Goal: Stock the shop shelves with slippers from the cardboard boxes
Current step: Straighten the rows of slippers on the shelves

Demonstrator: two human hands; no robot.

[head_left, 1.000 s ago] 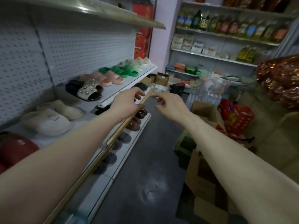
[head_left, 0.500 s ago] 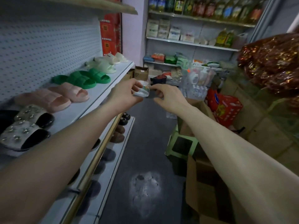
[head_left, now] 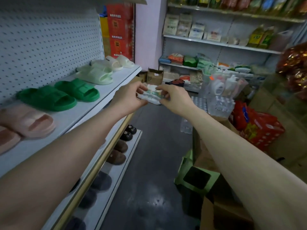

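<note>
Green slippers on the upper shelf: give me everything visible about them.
The green slippers are a pair of dark green slides. Each looks moulded in one piece from foam or rubber, with a thick sole and a wide strap. They lie flat, close side by side, angled across the white shelf, between the pink slippers and the pale green slippers. Only the shelf appears to touch them.

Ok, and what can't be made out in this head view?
Head view:
- small packet: pinched by left hand and right hand; fingers cover its ends, print blurred.
- pink slippers: nearer one cut off by left edge.
- cardboard box: inside hidden by right forearm and shadow.
- white packets on far shelf: labels too small.
</note>
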